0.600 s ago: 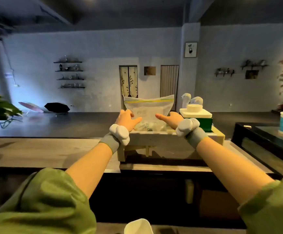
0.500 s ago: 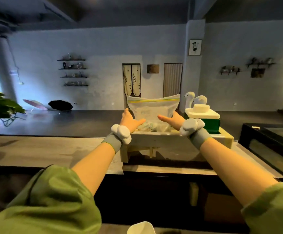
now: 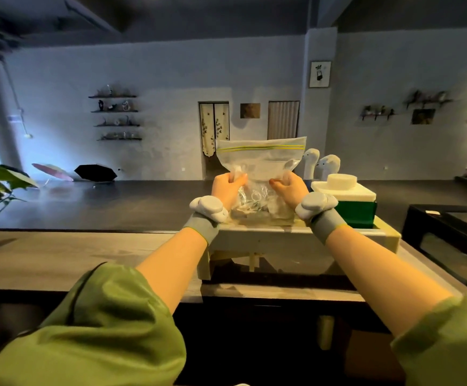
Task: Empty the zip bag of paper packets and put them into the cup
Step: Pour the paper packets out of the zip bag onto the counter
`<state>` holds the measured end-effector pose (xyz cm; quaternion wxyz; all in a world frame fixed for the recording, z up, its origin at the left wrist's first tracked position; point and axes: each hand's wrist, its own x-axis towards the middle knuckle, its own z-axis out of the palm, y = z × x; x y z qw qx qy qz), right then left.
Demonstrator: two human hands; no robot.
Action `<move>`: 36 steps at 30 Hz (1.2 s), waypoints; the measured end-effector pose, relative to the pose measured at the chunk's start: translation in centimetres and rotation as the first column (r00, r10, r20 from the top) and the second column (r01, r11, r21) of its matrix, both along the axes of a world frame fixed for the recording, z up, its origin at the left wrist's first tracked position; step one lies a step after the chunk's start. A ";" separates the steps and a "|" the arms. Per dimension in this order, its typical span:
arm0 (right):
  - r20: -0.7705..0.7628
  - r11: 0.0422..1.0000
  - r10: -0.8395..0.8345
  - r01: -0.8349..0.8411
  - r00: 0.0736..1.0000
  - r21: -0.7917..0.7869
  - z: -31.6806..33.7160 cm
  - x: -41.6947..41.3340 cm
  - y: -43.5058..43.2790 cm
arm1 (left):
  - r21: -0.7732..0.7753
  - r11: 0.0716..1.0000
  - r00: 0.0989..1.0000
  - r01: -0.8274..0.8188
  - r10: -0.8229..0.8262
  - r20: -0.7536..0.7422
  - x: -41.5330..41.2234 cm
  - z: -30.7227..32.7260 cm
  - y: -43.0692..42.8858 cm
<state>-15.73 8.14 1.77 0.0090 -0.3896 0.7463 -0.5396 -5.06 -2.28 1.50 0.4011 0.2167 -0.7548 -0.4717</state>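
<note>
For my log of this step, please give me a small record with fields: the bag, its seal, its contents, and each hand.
bag: zip bag upright, at the top of the pale wooden stand
seal: yellow-green strip, looks closed
contents: paper packets gathered at the bottom, blurred
left hand: left hand grips the bag's left side
right hand: right hand grips the bag's right side

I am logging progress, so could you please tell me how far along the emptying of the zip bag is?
Done: nothing beyond the grasp. In hand: the left hand and right hand grip the zip bag by its sides, upright at the tray; its yellow-green seal looks closed, the packets at its bottom. Left: opening it and moving the packets to the cup, not clearly in view.
</note>
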 end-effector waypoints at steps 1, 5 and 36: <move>0.019 0.999 -0.002 0.003 1.000 -0.038 0.4 0.3 0.3 | 0.007 1.000 1.000 0.017 -0.017 -0.018 0.3 0.5 0.3; 0.058 0.990 0.014 -0.006 0.998 -0.143 1.7 1.8 1.4 | 0.020 0.998 0.997 0.052 -0.051 -0.054 1.3 2.1 1.4; 0.528 0.937 -0.348 0.271 0.775 0.219 -23.6 7.5 24.5 | 0.332 0.930 0.809 0.159 -0.315 0.496 4.5 -24.0 22.1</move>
